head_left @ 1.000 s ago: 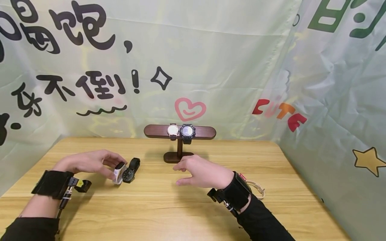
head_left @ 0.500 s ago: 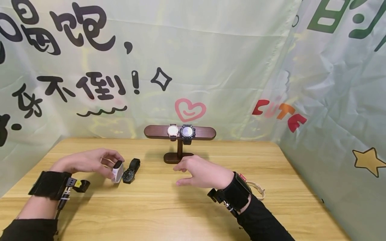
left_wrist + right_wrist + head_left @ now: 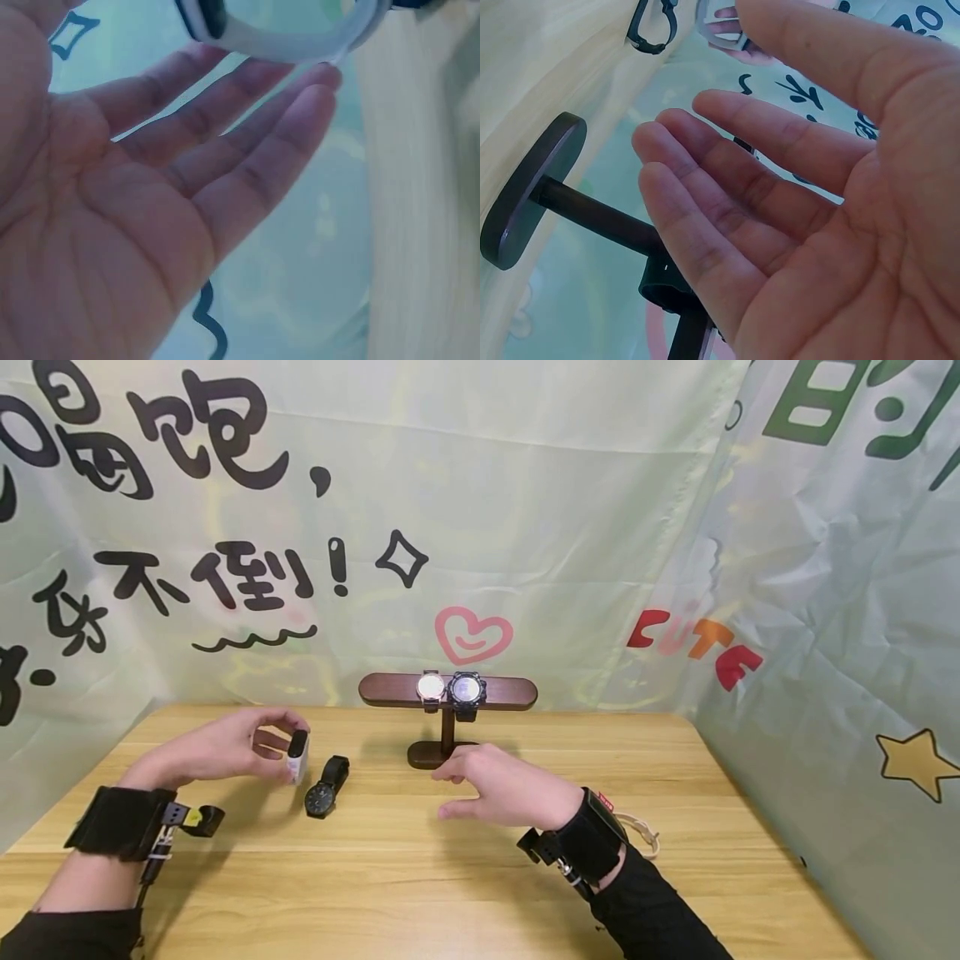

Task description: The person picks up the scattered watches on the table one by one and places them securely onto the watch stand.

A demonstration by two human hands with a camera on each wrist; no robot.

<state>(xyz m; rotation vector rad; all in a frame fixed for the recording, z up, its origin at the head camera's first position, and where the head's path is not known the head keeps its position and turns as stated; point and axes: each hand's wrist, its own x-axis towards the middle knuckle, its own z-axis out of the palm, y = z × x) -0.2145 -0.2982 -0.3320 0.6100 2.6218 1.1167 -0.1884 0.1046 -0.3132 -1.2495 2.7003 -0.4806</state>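
Note:
My left hand (image 3: 213,747) pinches a white smart band (image 3: 297,764) with a black face and holds it upright over the left side of the table. In the left wrist view the white strap (image 3: 277,43) forms a loop at the fingertips. A black wristwatch (image 3: 322,793) lies just right of the band. My right hand (image 3: 513,789) holds nothing; its fingers are relaxed near the foot of a dark wooden watch stand (image 3: 378,689). On the stand's bar sit a light-faced watch (image 3: 431,687) and a chunky black watch (image 3: 467,691), side by side.
A beige strap (image 3: 643,833) lies on the wooden table (image 3: 390,885), partly hidden behind my right wrist. Printed cloth (image 3: 585,527) hangs behind the table and along its right side.
My left hand has raised the white smart band and shifted it away from me, farther from the black wristwatch. The right hand has stayed still.

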